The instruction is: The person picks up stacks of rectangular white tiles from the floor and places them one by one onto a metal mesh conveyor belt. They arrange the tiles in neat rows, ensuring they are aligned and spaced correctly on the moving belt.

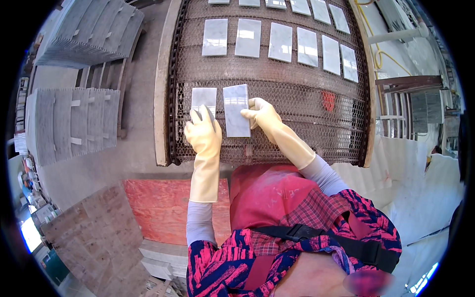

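1. We are pressing our left hand (203, 132), fingers flat and open, on the left tile (204, 100), near end of the mesh belt (297, 89).
2. We are gripping the right tile (236, 110) edgewise with our right hand (262, 115); we are judging it best squared parallel, just beside the left tile.

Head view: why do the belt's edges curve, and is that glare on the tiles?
Head view: the fisheye lens bows the mesh belt toward the dark rim; far tiles shine with overhead glare; both gloved hands, left and right, look sharp.
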A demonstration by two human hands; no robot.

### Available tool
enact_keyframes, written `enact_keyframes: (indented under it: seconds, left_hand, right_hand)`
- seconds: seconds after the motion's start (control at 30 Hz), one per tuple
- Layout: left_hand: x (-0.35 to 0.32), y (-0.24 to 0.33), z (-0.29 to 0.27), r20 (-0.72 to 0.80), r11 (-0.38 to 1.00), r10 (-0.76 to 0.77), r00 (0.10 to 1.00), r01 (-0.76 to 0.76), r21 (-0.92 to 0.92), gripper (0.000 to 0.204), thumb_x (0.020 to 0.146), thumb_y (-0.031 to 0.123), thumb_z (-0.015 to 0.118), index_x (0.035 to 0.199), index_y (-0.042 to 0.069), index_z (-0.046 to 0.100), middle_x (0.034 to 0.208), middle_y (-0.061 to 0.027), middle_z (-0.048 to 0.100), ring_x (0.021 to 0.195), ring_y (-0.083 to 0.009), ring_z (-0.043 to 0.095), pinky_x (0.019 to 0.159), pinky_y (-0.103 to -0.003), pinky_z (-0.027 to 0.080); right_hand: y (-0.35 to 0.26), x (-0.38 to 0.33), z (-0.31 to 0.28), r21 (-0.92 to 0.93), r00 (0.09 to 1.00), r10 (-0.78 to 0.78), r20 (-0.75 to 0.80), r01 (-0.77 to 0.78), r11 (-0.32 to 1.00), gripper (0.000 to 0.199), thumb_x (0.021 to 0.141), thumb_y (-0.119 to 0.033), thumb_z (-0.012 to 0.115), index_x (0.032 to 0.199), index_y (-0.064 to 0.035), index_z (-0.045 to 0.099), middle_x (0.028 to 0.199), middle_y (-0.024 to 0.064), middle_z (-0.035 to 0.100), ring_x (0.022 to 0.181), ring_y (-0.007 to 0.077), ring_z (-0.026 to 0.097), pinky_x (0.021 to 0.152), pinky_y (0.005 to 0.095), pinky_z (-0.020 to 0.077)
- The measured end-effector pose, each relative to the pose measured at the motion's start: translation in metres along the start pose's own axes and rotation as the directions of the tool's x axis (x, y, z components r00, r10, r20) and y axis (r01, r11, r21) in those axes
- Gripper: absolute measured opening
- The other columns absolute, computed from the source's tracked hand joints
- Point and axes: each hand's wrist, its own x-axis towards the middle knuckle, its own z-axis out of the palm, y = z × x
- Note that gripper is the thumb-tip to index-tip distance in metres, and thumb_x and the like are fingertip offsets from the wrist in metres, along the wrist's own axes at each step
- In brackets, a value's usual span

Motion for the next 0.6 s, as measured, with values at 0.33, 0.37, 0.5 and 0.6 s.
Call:
enact_keyframes:
  seconds: [0.33,0.37,0.5,0.6]
  left_hand:
    - [-0.005,0.001,-0.004,0.004,0.999,-0.018,1.0,0.018,-0.029,0.059,0.095,0.029,0.074,0.149,0.008,0.06,0.147,-0.0239,0.059,0.113,-0.0417,0.065,0.1,-0.052,0.054]
    - [-0.01,0.0,-0.008,0.018,0.999,-0.027,0.999,0.027,-0.046,0.057,0.097,0.028,0.073,0.149,0.007,0.06,0.148,-0.0237,0.059,0.117,-0.0422,0.065,0.103,-0.052,0.053]
    - [-0.044,-0.016,-0.03,-0.1,0.981,-0.064,0.993,0.044,-0.188,0.055,0.099,0.024,0.069,0.15,0.005,0.06,0.15,-0.0252,0.06,0.129,-0.0439,0.061,0.113,-0.053,0.048]
    - [-0.09,-0.024,-0.053,-0.18,0.938,-0.208,0.962,0.144,-0.314,0.055,0.1,0.023,0.067,0.15,0.003,0.061,0.147,-0.0289,0.062,0.133,-0.0465,0.06,0.117,-0.053,0.046]
  right_hand:
    - [-0.003,-0.008,-0.007,-0.128,0.999,0.033,0.022,-0.03,0.991,0.039,0.104,-0.019,0.07,0.138,-0.0011,0.064,0.108,0.009,0.076,0.087,0.0155,0.07,0.077,0.0313,0.0571]
    - [-0.001,-0.011,-0.009,-0.148,0.998,0.039,0.052,-0.031,0.989,0.042,0.106,-0.022,0.068,0.142,-0.0014,0.063,0.108,0.009,0.076,0.089,0.0158,0.071,0.079,0.0316,0.0577]
    - [-0.011,-0.036,-0.031,-0.288,0.994,-0.016,0.113,0.048,0.957,0.05,0.11,-0.028,0.058,0.156,-0.0084,0.058,0.122,0.0122,0.076,0.102,0.0181,0.073,0.089,0.033,0.0592]
    - [-0.009,-0.06,-0.052,-0.312,0.982,-0.107,0.159,0.153,0.938,0.049,0.11,-0.028,0.058,0.156,-0.0102,0.058,0.126,0.0112,0.075,0.103,0.0166,0.07,0.093,0.0328,0.058]
